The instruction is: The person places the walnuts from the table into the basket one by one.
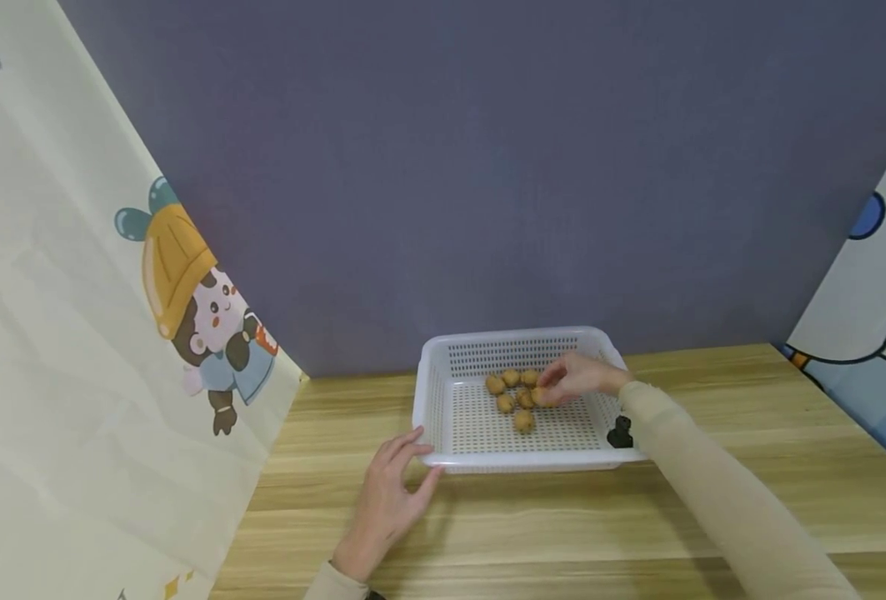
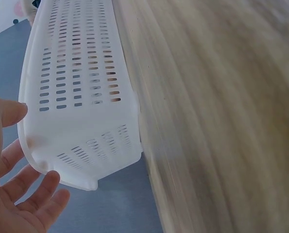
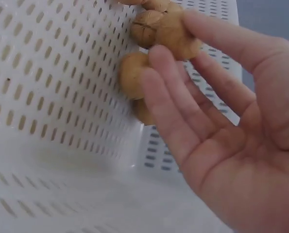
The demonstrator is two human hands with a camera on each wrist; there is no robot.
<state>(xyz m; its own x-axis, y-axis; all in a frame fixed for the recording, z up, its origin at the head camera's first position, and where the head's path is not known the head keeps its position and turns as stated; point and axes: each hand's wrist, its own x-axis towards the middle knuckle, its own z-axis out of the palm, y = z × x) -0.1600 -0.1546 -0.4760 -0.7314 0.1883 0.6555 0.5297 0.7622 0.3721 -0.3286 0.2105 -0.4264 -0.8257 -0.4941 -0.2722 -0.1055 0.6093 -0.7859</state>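
A white perforated plastic basket [image 1: 480, 461] stands on the wooden table against the dark backdrop. Inside it, several small round brown balls [image 1: 523, 422] lie in a loose cluster, some with creased skin [image 3: 145, 30]. My right hand [image 1: 573, 379] reaches into the basket from the right. Its thumb and fingertips pinch one ball [image 3: 176, 38] at the edge of the cluster. At the near left corner my left hand [image 1: 392, 498] touches the basket, its fingers spread loosely around the rim [image 2: 30, 153] and its thumb by the front wall.
A small black object [image 1: 620, 434] shows at the basket's right front corner, beneath my right sleeve. The wooden table [image 1: 563, 533] runs up to a dark blue-grey backdrop [image 1: 473, 167]. Printed white sheets [image 1: 52, 333] flank the table on both sides.
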